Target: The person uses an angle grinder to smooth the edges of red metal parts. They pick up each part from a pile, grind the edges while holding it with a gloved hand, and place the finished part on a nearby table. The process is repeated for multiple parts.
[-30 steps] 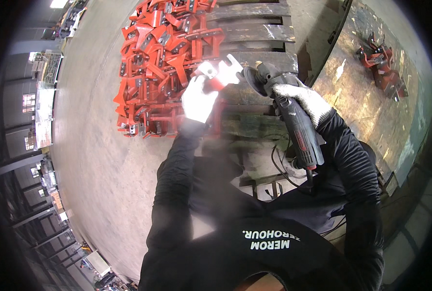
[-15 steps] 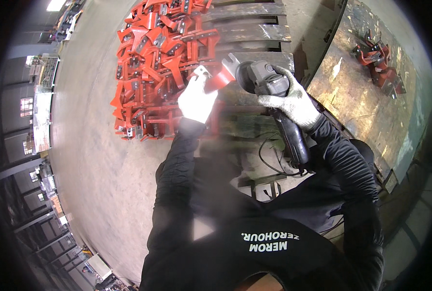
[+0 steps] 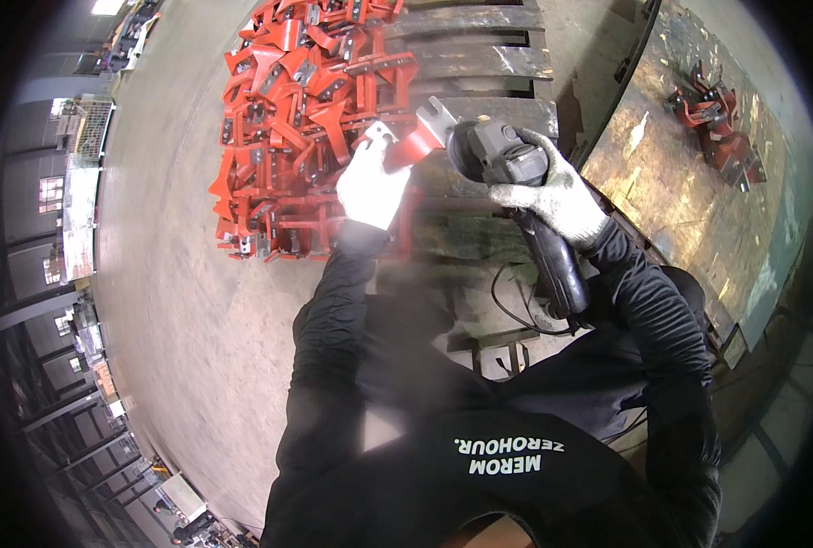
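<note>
My left hand (image 3: pixel 371 189), in a white work glove, grips a red metal bracket (image 3: pixel 414 147) with bare grey ends; one end is forked. My right hand (image 3: pixel 560 194), gloved alike, is wrapped round the head of a black and grey angle grinder (image 3: pixel 554 262). The grinder's disc (image 3: pixel 463 151) stands right at the bracket's forked end; whether they touch I cannot tell. A large pile of similar red brackets (image 3: pixel 283 128) lies just beyond and left of my left hand. The grinder's body slants down toward my lap, and its switch is hidden.
The brackets are heaped on a slatted wooden pallet (image 3: pixel 479 62). To the right stands a worn work table (image 3: pixel 648 187) with a few dark red brackets (image 3: pixel 721 128) on it. A black power cord (image 3: pixel 507 306) loops below the grinder. Concrete floor (image 3: pixel 164 274) stretches to the left.
The grinder and my right hand have shifted very slightly right in the picture. The grip of both hands is unchanged, and the bracket stays in nearly the same place.
</note>
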